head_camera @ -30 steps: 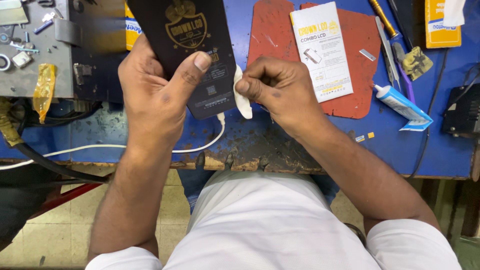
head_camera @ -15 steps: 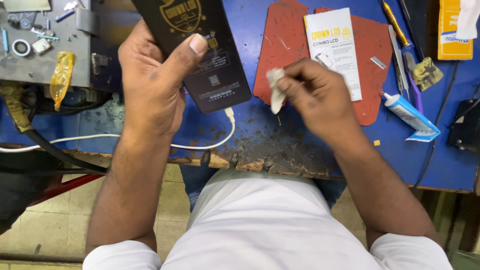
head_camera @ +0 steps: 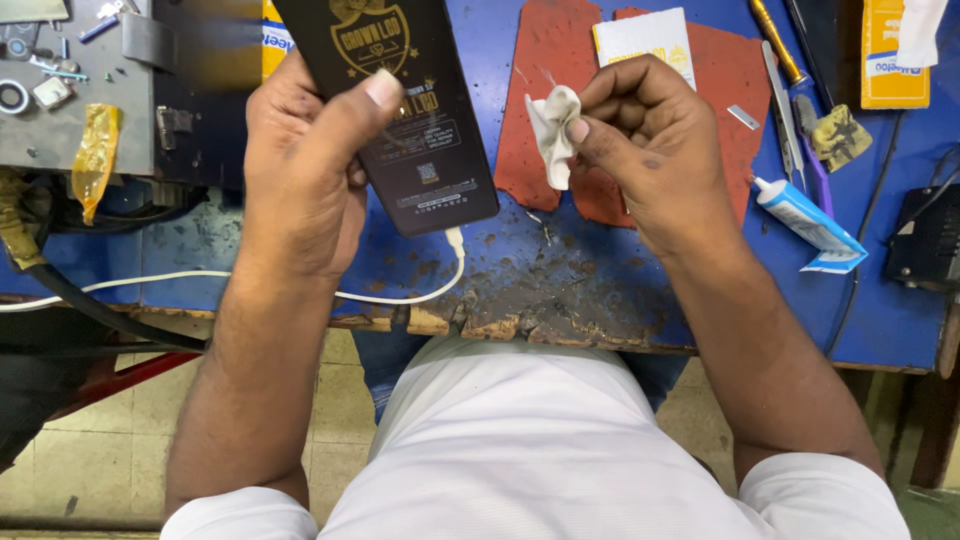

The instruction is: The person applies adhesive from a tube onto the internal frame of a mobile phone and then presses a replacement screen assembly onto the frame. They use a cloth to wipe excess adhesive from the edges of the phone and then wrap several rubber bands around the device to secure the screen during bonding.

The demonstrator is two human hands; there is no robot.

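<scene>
My left hand (head_camera: pixel 305 165) grips a flat black rectangular panel with gold print (head_camera: pixel 400 110), thumb laid across its face, held tilted above the blue worktable (head_camera: pixel 560 270). A white cable (head_camera: pixel 400 297) runs from under the panel's lower end across the table edge. My right hand (head_camera: pixel 650 135) pinches a small crumpled white wipe (head_camera: pixel 552 125) between thumb and fingers, just right of the panel and apart from it. Behind the right hand lies a red mat (head_camera: pixel 545 80) with a white card (head_camera: pixel 645 35) on it.
A white and blue glue tube (head_camera: pixel 805 222), tweezers (head_camera: pixel 782 110) and a yellow-handled tool (head_camera: pixel 775 35) lie at the right. A black box (head_camera: pixel 925 240) sits at the far right edge. A grey tray of small parts (head_camera: pixel 60 90) stands at the left. The table's front edge is chipped.
My right hand has moved up and to the right, bunching the white wipe in its fingers. My left hand still holds the black panel, now a little higher in view.
</scene>
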